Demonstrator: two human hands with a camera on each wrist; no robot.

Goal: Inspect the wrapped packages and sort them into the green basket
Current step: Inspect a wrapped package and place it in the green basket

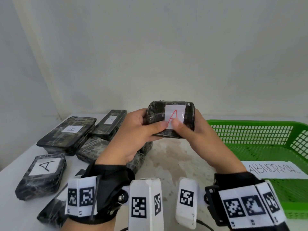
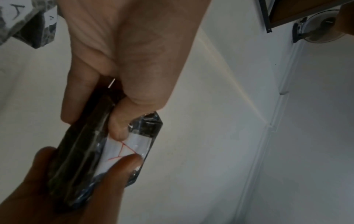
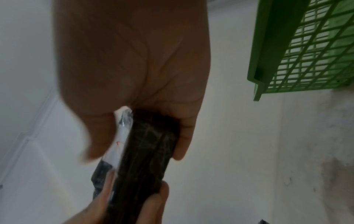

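Both hands, left (image 1: 133, 130) and right (image 1: 196, 135), clamp the package (image 1: 156, 117) above the table (image 1: 175, 155), thumbs pinching its red-A label. The basket (image 1: 260, 144) lies at 3 o'clock, bare tabletop between. The left wrist view alone shows a suction-cup mount, perhaps.

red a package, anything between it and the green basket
Nothing visible. Both hands, left hand and right hand, hold the red A package up in the air just left of the green basket, whose open mesh interior looks empty apart from the ABNORMAL label.
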